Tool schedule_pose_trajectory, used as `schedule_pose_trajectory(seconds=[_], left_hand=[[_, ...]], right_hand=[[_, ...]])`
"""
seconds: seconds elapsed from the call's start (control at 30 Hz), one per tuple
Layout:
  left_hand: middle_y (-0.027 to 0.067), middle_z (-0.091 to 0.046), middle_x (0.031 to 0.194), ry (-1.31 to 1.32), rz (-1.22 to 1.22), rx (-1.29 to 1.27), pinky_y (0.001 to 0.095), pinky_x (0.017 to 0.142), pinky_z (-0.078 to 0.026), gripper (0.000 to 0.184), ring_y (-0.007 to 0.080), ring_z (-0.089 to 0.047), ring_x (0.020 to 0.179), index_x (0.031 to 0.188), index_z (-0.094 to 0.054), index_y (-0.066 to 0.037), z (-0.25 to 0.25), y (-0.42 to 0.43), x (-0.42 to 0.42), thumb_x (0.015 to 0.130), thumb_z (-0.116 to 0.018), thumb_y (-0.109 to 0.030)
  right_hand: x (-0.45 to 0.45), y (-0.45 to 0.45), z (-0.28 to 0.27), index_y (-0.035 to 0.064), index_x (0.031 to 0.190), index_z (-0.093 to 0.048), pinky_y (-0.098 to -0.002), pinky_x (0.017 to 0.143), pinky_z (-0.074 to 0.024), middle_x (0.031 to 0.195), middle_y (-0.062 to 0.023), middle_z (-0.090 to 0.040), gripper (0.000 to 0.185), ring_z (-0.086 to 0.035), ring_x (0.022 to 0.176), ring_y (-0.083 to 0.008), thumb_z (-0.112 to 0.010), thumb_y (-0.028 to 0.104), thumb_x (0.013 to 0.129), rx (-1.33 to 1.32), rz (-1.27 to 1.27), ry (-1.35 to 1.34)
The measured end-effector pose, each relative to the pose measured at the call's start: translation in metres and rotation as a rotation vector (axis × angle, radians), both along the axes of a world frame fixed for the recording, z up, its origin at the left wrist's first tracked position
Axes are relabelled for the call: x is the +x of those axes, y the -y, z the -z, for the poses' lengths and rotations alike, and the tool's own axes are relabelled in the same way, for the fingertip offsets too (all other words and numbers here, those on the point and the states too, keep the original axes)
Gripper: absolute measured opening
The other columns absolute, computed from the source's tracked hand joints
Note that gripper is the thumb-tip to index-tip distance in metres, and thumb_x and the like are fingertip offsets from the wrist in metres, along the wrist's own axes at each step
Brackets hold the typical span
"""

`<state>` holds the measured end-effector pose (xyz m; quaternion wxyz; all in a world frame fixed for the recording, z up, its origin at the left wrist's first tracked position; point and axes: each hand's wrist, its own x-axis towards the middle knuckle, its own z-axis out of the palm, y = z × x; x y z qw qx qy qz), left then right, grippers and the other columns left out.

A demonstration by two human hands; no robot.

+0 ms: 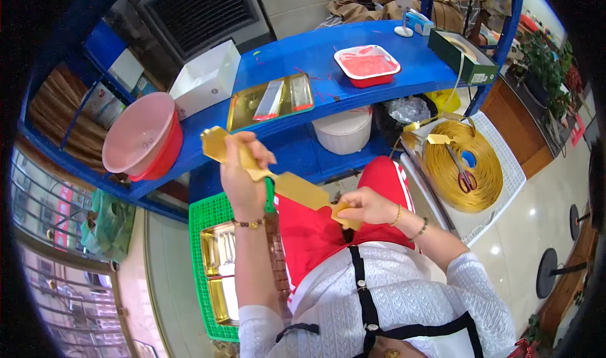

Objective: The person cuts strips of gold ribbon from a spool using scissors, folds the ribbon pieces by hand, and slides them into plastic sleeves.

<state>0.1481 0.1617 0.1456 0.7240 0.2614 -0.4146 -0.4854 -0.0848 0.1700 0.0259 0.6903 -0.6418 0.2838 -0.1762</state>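
I'm viewing thru the head cam, and both grips are clamping on gold stuff, no gap showing at either. My L hand [240, 174] is wrapping thumb + fingers round the gold strip [303, 191], approx. where it's narrowing btwn two wider sections; its far end is sticking out past the fingers, up-left. My R hand [374, 206] is pinching a small gold piece [346, 218], thumb + fingertips together, right by the strip's lower end; I can't tell if it's all one length. The strip is hanging above the red trousers [315, 228], slanting btwn the hands, in front of the bench [284, 46].

On the bench, a gold tray [243, 109] is sitting w/ flat packs in it, plus a white-and-red dish [388, 73] off to the R. The pink basin [117, 153] is resting at the L end. Down L, a green crate [201, 216] is holding shiny gold trays [218, 251]. Down R, a gold roll [442, 181] is lying in a white crate [512, 169], w/ scissors [466, 181] resting on top.
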Motion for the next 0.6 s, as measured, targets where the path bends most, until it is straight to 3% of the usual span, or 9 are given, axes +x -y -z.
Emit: schedule_pose_trajectory(seconds=[0.07, 0.13, 0.2, 0.23, 0.3, 0.33, 0.4, 0.53, 0.6], left_hand=[[0.0007, -0.039, 0.060, 0.079, -0.183, 0.023, 0.0292, 0.058, -0.039, 0.039, 0.0113, -0.037, 0.054, 0.090, -0.051, -0.003, 0.015, 0.012, 0.014, 0.097, -0.033, -0.036], [0.0005, -0.041, 0.060, 0.092, -0.219, 0.126, 0.0279, 0.057, -0.038, 0.041, 0.0100, -0.037, 0.053, 0.091, -0.051, -0.002, 0.036, 0.018, 0.013, 0.097, -0.033, -0.039], [0.0005, -0.045, 0.063, 0.128, -0.031, 0.047, 0.0254, 0.056, -0.038, 0.050, 0.0089, -0.039, 0.055, 0.096, -0.051, -0.003, 0.060, 0.018, -0.002, 0.094, -0.033, -0.049], [-0.0007, -0.048, 0.068, 0.063, 0.009, 0.088, 0.0251, 0.057, -0.039, 0.059, 0.0082, -0.041, 0.058, 0.099, -0.052, -0.004, 0.061, 0.012, -0.022, 0.089, -0.032, -0.059], [-0.0016, -0.050, 0.083, 0.085, 0.188, 0.123, 0.0219, 0.062, -0.040, 0.068, 0.0072, -0.045, 0.068, 0.114, -0.048, -0.004, 0.076, 0.002, -0.037, 0.083, -0.040, -0.064], [-0.0012, -0.052, 0.091, -0.058, 0.258, 0.055, 0.0232, 0.069, -0.043, 0.061, 0.0083, -0.051, 0.077, 0.119, -0.045, -0.006, 0.080, -0.003, -0.050, 0.085, -0.049, -0.056], [-0.0009, -0.053, 0.100, -0.023, 0.294, 0.131, 0.0250, 0.075, -0.045, 0.046, 0.0093, -0.053, 0.087, 0.120, -0.045, -0.007, 0.073, -0.014, -0.065, 0.087, -0.057, -0.037], [0.0008, -0.055, 0.102, 0.264, 0.374, 0.075, 0.0256, 0.076, -0.047, 0.035, 0.0100, -0.055, 0.091, 0.117, -0.048, -0.005, 0.084, -0.016, -0.061, 0.086, -0.058, -0.019], [0.0014, -0.056, 0.101, 0.337, 0.357, 0.136, 0.0248, 0.074, -0.047, 0.031, 0.0094, -0.055, 0.089, 0.114, -0.050, -0.004, 0.078, -0.016, -0.064, 0.086, -0.057, -0.015]], right_hand=[[-0.005, -0.010, -0.035, 0.0020, 0.098, -0.062, -0.0222, 0.069, -0.0470, 0.080, -0.0032, -0.065, 0.018, -0.062, 0.081, -0.0117, -0.060, 0.014, 0.085, 0.133, 0.006, 0.086], [-0.002, -0.006, -0.046, 0.0034, 0.092, -0.065, -0.0288, 0.084, -0.0429, 0.101, -0.0076, -0.062, 0.014, -0.056, 0.099, -0.0166, -0.061, 0.014, 0.084, -0.254, 0.030, 0.136], [0.008, -0.005, -0.062, 0.0040, 0.088, -0.066, -0.0327, 0.092, -0.0382, 0.113, -0.0100, -0.057, 0.011, -0.050, 0.110, -0.0193, -0.061, 0.012, 0.083, -0.526, 0.092, 0.344], [0.012, 0.002, -0.063, 0.0044, 0.086, -0.066, -0.0353, 0.099, -0.0307, 0.127, -0.0124, -0.047, 0.010, -0.041, 0.120, -0.0231, -0.062, 0.012, 0.081, -0.451, 0.113, 0.394], [0.018, 0.011, -0.071, 0.0028, 0.087, -0.066, -0.0346, 0.098, -0.0317, 0.130, -0.0119, -0.045, 0.012, -0.042, 0.118, -0.0215, -0.063, 0.012, 0.080, -0.473, 0.212, 0.424], [0.021, 0.014, -0.070, 0.0024, 0.088, -0.066, -0.0343, 0.098, -0.0315, 0.130, -0.0118, -0.044, 0.013, -0.042, 0.119, -0.0205, -0.063, 0.013, 0.081, -0.395, 0.254, 0.452], [0.028, 0.026, -0.064, 0.0020, 0.089, -0.066, -0.0333, 0.097, -0.0320, 0.131, -0.0117, -0.044, 0.015, -0.042, 0.118, -0.0191, -0.063, 0.015, 0.081, -0.476, 0.314, 0.484], [0.032, 0.034, -0.056, -0.0011, 0.086, -0.066, -0.0323, 0.096, -0.0339, 0.133, -0.0144, -0.041, 0.012, -0.042, 0.118, -0.0182, -0.062, 0.010, 0.082, -0.450, 0.336, 0.497], [0.033, 0.038, -0.047, 0.0007, 0.096, -0.063, -0.0335, 0.098, -0.0336, 0.133, -0.0126, -0.041, 0.017, -0.041, 0.119, -0.0172, -0.062, 0.008, 0.081, -0.319, 0.316, 0.548]])
